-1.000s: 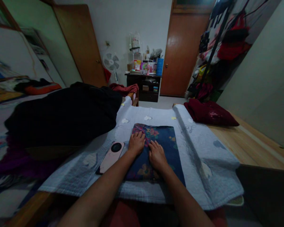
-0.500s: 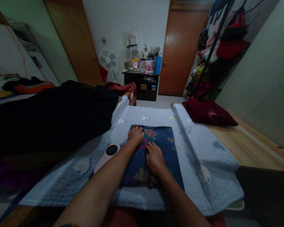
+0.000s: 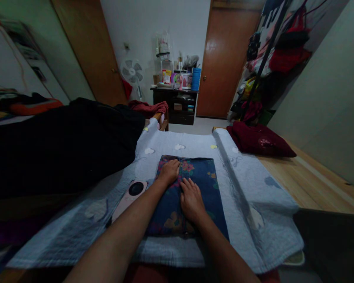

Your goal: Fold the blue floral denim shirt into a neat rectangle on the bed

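Note:
A folded dark blue garment with a flower print (image 3: 171, 224) lies flat on a light blue quilted blanket (image 3: 191, 143). It looks like denim, with a seam running along its middle. My left hand (image 3: 170, 171) rests on its far left part beside the seam, fingers laid on the cloth and pointing right. Nearer to me, my right hand (image 3: 191, 198) lies palm down just right of the seam, its fingers stretched out. Neither hand visibly grips the fabric. Left of the garment, partly behind my left forearm, is a pink phone-like object with a round black part (image 3: 135, 188).
Large black cloth (image 3: 61, 145) is heaped on the left. A dark red pillow-like bundle (image 3: 259, 139) sits on the wooden surface (image 3: 321, 177) to the right. Farther back stand a white fan (image 3: 132, 72), a dark cabinet (image 3: 181, 118) and a brown door (image 3: 228, 63).
My left hand has turned a little, its fingers now pointing more to the right, toward the seam. My right hand stays on the garment almost unchanged. The view has shifted slightly.

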{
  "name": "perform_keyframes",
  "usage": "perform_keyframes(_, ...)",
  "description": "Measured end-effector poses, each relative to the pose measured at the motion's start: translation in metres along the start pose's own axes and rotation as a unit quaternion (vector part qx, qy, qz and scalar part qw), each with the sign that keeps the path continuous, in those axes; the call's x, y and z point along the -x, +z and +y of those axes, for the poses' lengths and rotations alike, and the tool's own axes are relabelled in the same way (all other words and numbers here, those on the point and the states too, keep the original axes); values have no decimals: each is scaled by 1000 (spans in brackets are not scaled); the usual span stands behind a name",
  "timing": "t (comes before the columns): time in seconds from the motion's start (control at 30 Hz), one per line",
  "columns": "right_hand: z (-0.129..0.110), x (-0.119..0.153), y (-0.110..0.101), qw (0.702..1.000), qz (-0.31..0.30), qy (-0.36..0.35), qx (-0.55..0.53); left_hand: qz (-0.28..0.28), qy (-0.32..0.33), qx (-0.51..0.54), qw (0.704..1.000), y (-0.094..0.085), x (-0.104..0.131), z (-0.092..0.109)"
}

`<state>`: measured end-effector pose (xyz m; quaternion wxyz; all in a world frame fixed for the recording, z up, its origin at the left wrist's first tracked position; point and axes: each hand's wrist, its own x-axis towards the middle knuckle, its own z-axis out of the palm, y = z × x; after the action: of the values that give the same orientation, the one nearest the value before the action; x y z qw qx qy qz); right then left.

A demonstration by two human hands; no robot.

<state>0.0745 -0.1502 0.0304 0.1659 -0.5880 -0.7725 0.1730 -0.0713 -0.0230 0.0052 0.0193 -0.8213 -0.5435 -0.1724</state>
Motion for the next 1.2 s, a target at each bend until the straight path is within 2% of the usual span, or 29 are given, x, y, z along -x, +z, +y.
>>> perform_keyframes(0.4,0,-2,1,1000,-8,1,14,-95,-10,-39,995,-7,8,6)
perform_keyframes(0.63,-1,-1,0,1000,-6,4,20,-155,4,-24,988,-12,1,-6)
perform_keyframes(0.9,0,-2,1,1000,-4,1,18,-112,-11,-32,993,-7,5,-9)
perform_keyframes(1.2,-2,-1,-1,1000,-11,7,17,-113,-32,-27,993,-5,5,-10)
